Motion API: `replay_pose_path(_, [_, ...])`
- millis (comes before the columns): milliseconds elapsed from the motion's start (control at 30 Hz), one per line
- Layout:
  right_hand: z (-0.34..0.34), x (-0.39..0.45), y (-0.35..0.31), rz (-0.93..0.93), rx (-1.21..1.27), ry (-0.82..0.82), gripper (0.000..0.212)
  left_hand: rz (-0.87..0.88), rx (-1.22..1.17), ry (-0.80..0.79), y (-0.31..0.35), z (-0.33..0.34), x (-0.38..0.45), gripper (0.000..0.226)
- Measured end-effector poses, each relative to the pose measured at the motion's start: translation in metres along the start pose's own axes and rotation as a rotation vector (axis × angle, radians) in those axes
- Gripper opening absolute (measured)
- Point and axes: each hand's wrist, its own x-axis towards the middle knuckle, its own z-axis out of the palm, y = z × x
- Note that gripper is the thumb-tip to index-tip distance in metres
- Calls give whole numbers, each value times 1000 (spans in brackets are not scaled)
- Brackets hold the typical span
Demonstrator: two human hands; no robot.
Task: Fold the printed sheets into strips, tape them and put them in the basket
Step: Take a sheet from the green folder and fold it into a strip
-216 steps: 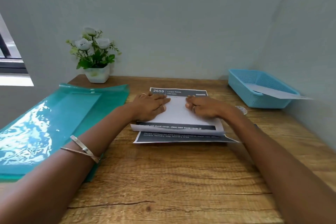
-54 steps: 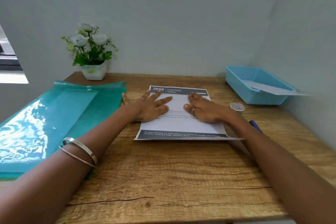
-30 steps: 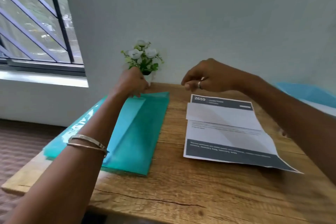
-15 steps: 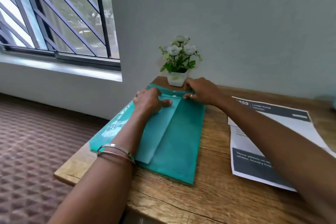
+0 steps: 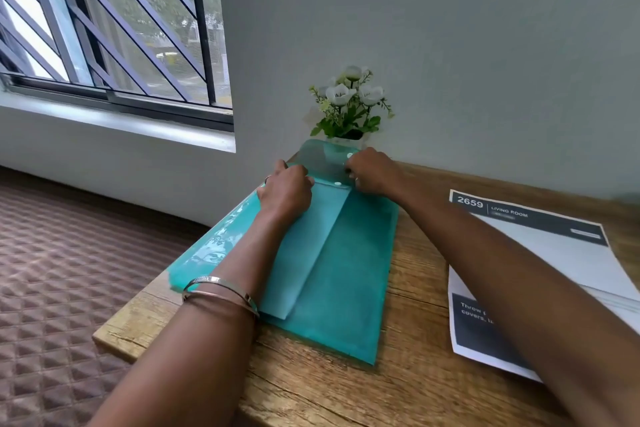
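Observation:
A teal plastic folder (image 5: 346,274) lies on the left part of the wooden table (image 5: 412,378), and a paler sheet shows through it. My left hand (image 5: 285,194) rests on the folder's top end and holds it down. My right hand (image 5: 372,170) pinches the folder's translucent flap (image 5: 322,156) and holds it lifted off the snap button. A printed sheet (image 5: 554,253) headed "2659 LIVING ROOM", creased across, lies flat on the table under my right forearm. The basket and the tape are out of view.
A small white pot of white flowers (image 5: 349,104) stands against the grey wall just behind the folder. A barred window (image 5: 104,28) is at the left. The table's left edge drops to a brown patterned floor (image 5: 69,288).
Both hands left the printed sheet and moved to the folder as my view turned left. In the last half second my right hand lifted the flap open.

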Motion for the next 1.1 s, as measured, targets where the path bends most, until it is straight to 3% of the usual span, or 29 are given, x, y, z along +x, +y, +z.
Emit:
replay_pose_path(267, [-18,14,-6,268,553,-251,25,-63,-119,185,0,-6,0,36])
replay_pose_path(533, [-38,21,-1,358,897,-286,28,-97,-128,173,2,-3,-1,34])
replay_pose_path(667, [-40,29,4,309,907,-267,26,-101,-130,194,3,-4,-3,36])
replay_pose_path(800, [-34,32,-3,253,693,-320,27,-133,-103,199,3,-3,-2,32])
replay_pose_path(1000, [-29,29,-10,223,571,-386,17,-149,-102,170,4,-2,-1,33])
replay_pose_path(1100, [-27,28,-11,234,595,-308,17,-148,-100,161,4,-2,-2,38])
